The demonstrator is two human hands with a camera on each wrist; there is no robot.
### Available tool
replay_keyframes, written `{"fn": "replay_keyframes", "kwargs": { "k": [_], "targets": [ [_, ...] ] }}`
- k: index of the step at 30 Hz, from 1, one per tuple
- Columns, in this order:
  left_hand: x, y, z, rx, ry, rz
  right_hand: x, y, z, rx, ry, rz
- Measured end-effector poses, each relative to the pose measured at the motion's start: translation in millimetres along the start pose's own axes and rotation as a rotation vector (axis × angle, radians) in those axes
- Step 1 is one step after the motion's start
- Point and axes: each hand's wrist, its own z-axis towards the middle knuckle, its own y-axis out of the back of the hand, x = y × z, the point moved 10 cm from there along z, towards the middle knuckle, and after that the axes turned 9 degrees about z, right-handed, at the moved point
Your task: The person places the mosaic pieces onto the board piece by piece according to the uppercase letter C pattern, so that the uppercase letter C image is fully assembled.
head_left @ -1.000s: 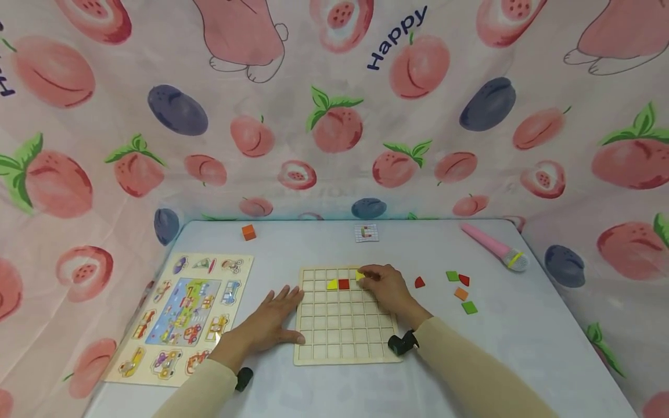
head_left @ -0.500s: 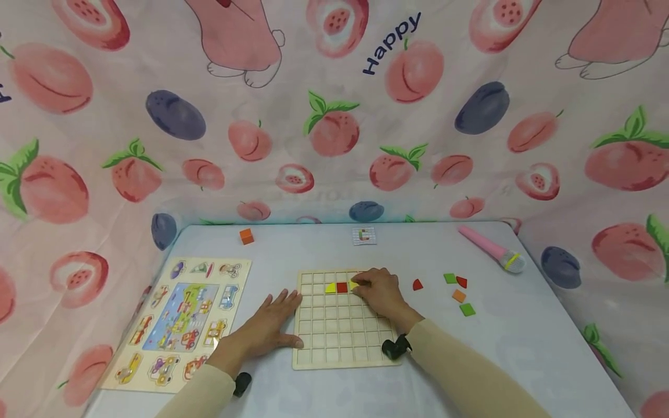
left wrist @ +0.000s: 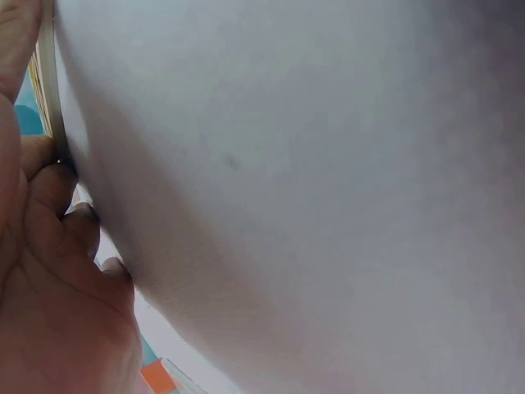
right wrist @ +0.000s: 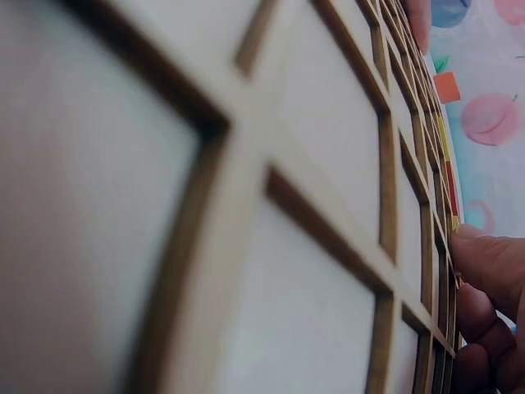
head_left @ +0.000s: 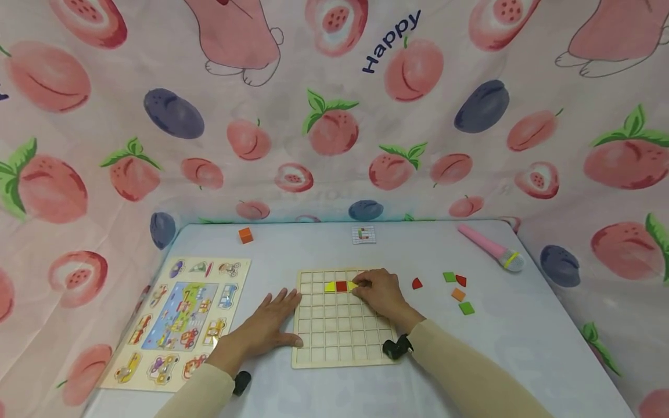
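A square wooden grid board (head_left: pixel 325 325) lies on the table. In its second row from the far side, a yellow piece (head_left: pixel 330 287) sits beside a red square (head_left: pixel 341 286). My right hand (head_left: pixel 384 297) pinches another yellow piece (head_left: pixel 352 285) at the cell just right of the red square, and its fingers cover part of it. The right wrist view has that thumb (right wrist: pixel 492 261) down at the board's surface. Fingers spread, my left hand (head_left: pixel 263 326) rests along the board's left edge; the left wrist view catches its fingers (left wrist: pixel 78 234) against the tabletop.
Right of the board lie a red quarter-round piece (head_left: pixel 416 283), green pieces (head_left: pixel 467 308), an orange square (head_left: pixel 458 294) and another red piece (head_left: pixel 461 280). A pink microphone (head_left: pixel 488 247), a pattern card (head_left: pixel 363 235), an orange cube (head_left: pixel 245 235) and a vehicle puzzle (head_left: pixel 230 325) surround it.
My right hand has brought its yellow piece left and slightly nearer, up against the red square's cell. The left hand stays by the board. The head view has shifted a little.
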Motion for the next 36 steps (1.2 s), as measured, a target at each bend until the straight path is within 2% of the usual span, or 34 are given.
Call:
{"fn": "replay_keyframes", "kwargs": {
  "k": [6, 21, 30, 36],
  "targets": [
    [-0.2, 0.0, -1.3, 0.006, 0.001, 0.001, -2, -3, 0.8, 0.002, -0.003, -0.02],
    [0.3, 1.0, -0.3, -0.003, -0.008, -0.009, -7, -2, 3.0, 0.02, -0.013, 0.022],
    [0.5, 0.0, 0.2, 0.006, 0.011, -0.013, -10, 5, 1.4, 0.023, -0.053, 0.127],
    [-0.8, 0.2, 0.4, -0.003, 0.0, -0.005, -10, 15, -1.7, 0.013, -0.087, 0.19]
  ]
}}
